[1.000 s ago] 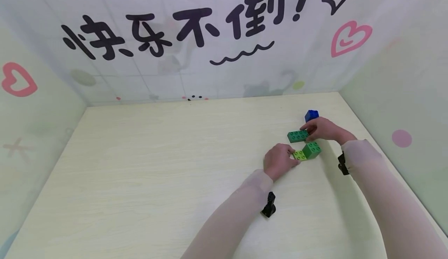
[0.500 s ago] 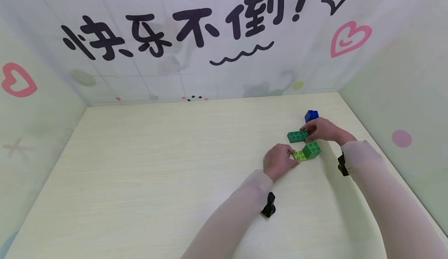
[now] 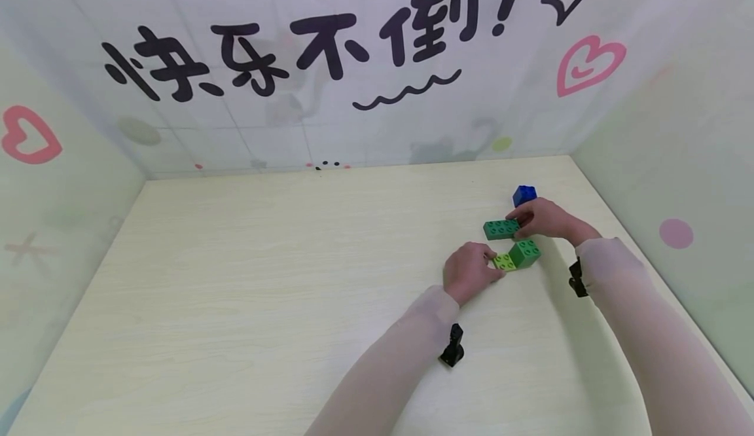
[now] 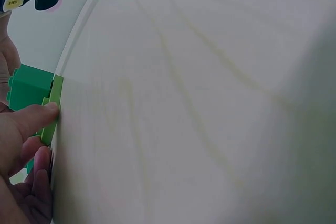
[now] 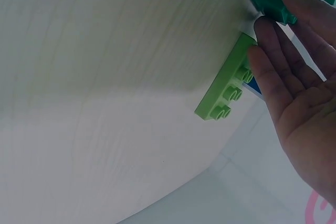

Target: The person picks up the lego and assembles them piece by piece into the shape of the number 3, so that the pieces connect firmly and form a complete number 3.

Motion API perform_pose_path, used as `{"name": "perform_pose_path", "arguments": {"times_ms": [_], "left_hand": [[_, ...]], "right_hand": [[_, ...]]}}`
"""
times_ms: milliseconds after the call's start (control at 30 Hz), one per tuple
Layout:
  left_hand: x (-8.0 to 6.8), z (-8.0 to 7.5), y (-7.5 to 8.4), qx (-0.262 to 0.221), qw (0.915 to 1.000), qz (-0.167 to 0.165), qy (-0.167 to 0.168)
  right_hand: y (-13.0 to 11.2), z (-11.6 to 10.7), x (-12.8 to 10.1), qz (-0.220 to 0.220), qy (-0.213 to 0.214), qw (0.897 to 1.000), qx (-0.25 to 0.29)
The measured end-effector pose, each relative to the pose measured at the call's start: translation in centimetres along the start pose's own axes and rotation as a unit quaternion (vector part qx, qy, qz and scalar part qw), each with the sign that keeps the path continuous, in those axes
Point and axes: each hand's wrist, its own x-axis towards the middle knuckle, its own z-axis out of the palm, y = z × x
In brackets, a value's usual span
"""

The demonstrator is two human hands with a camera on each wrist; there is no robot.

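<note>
A lime-green toy plate (image 3: pixel 504 262) lies on the table with a green building brick (image 3: pixel 524 253) standing on its right part. My left hand (image 3: pixel 468 271) pinches the plate's left end; in the left wrist view the thumb presses the plate (image 4: pixel 53 121). Just behind, my right hand (image 3: pixel 544 218) pinches the right end of a long dark green building brick (image 3: pixel 497 230). Beyond that hand is a blue brick (image 3: pixel 524 194), its lower part covered. The right wrist view has a light-green studded piece (image 5: pixel 223 85) beside the fingers; the head view does not clearly show which piece this is.
The pale wooden table (image 3: pixel 265 292) reaches to a printed back cloth (image 3: pixel 330 128) with dark lettering. A side panel (image 3: pixel 665 161) rises close to the right forearm. Black camera mounts (image 3: pixel 452 345) sit on both wrists.
</note>
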Motion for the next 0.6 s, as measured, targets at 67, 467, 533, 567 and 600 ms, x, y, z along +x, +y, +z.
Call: {"name": "perform_pose_path", "arguments": {"times_ms": [67,467,533,567,600], "left_hand": [[0.0,0.0,0.0,0.001,1.0000,-0.001,-0.001],[0.1,0.1,0.0,0.007,1.0000,0.003,0.004],[0.0,0.0,0.0,0.008,0.9999,0.005,0.004],[0.0,-0.1,0.0,0.007,1.0000,0.005,0.004],[-0.1,-0.2,0.0,0.008,0.9999,0.007,0.004]], "right_hand": [[-0.1,0.0,-0.1,-0.001,0.002,1.000,0.000],[-0.1,-0.3,-0.8,-0.017,0.030,0.999,0.016],[-0.3,-0.4,-1.0,-0.017,0.034,0.999,0.020],[-0.3,-0.4,-1.1,-0.017,0.036,0.999,0.020],[-0.4,-0.4,-1.2,-0.019,0.038,0.999,0.019]]}}
